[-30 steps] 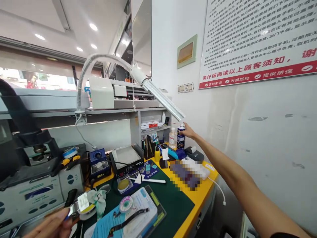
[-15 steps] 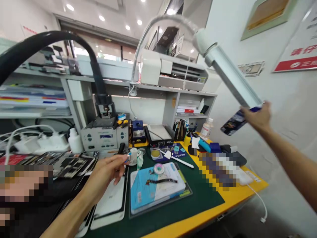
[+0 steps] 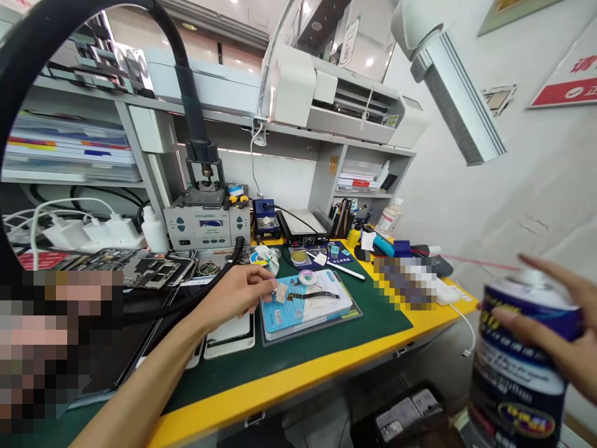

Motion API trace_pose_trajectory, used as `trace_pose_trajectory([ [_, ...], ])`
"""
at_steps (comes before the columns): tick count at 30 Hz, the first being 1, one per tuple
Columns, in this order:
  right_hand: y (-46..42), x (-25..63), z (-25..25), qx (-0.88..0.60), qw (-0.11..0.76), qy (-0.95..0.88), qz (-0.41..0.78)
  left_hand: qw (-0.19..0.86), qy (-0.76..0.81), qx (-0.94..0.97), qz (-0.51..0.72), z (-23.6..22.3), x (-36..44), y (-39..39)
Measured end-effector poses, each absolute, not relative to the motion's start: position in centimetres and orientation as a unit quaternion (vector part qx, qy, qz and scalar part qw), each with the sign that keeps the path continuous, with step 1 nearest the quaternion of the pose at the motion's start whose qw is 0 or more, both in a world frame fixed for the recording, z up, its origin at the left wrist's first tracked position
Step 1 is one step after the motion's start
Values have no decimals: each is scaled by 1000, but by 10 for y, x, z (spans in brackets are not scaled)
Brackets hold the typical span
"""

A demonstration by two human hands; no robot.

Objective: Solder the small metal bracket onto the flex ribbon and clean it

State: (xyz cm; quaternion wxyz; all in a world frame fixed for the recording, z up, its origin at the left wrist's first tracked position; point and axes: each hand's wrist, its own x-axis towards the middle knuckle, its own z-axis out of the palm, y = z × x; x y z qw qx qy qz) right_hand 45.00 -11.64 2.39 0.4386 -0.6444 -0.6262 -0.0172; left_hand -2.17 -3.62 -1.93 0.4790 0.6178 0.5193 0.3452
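Note:
Upright at the lower right is a dark blue spray can (image 3: 517,367), its thin red straw pointing left. My right hand (image 3: 555,323) is closed around its upper part, with the index finger raised near the nozzle. Over the desk, my left hand (image 3: 240,289) pinches a small pale square piece (image 3: 280,292), too small to name exactly. Under those fingertips lies a blue-and-white pack (image 3: 284,314). A black ribbon cable (image 3: 314,295) and a small round reel (image 3: 307,277) rest on it. White tablet-like panels (image 3: 228,336) lie just below my left wrist.
A grey soldering station (image 3: 205,227) stands at the back, with a thick black arm (image 3: 189,99) arching above. A lamp head (image 3: 461,99) hangs at upper right. Opened devices with circuit boards (image 3: 149,274) lie left. A white pen-like tool (image 3: 345,269) is on the green mat (image 3: 373,323).
The spray can has come down from beside the lamp, closer to me, and turned upright in my right hand. My left hand has moved right, over the pack, with the small piece.

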Motion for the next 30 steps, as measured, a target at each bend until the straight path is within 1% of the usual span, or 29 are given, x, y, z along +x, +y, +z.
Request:
trace_pose_trajectory([
  [2, -132, 406, 8, -638, 428, -640, 35, 466, 521, 630, 338, -21, -22, -36],
  [3, -137, 385, 2, -626, 436, -645, 40, 457, 524, 636, 335, -22, -22, -36],
  [6, -143, 338, -10, -572, 429, -700, 8, 424, 531, 658, 324, -24, -22, -35],
  [8, -143, 320, -14, -562, 430, -707, -1, 400, 535, 672, 319, -24, -23, -35],
  [14, -138, 289, -21, -534, 379, -754, 60, 359, 540, 696, 310, -24, -23, -35],
  [20, -133, 261, -30, -516, 347, -772, 129, 384, 556, 671, 305, -24, -22, -34],
  [26, -126, 245, -29, -503, 370, -769, 138, 425, 552, 636, 332, -23, -23, -33],
  [30, -122, 238, -24, -496, 371, -777, 107, 446, 539, 621, 354, -19, -23, -34],
])
